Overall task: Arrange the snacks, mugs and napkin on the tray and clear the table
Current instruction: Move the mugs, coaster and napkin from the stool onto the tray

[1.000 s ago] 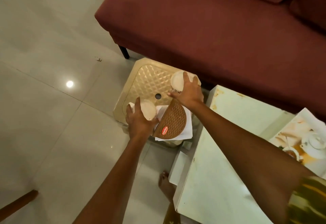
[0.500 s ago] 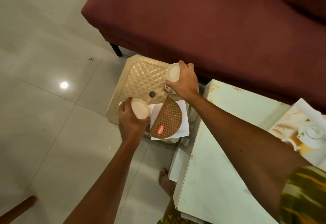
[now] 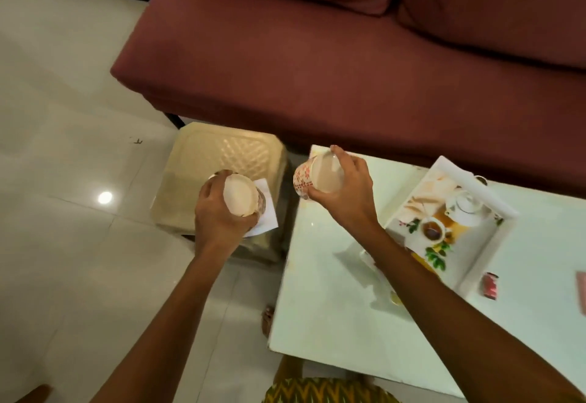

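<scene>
Both hands (image 3: 218, 212) (image 3: 344, 190) closed — one mug (image 3: 242, 195) (image 3: 312, 177) each.

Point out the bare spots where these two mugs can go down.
The white printed tray holds nothing; its whole floor is free. Bare pale green tabletop lies between the tray and the near edge. The beige plastic stool is free at its far half; its near corner is crowded by the white napkin.

You get warm, dim indoor light. A round glare spot sits on the floor tiles (image 3: 105, 197), probably an overhead lamp. Your forearms cast soft shadows on the glossy desk (image 3: 333, 307). Motion blur softens everything; edges bow outward.
</scene>
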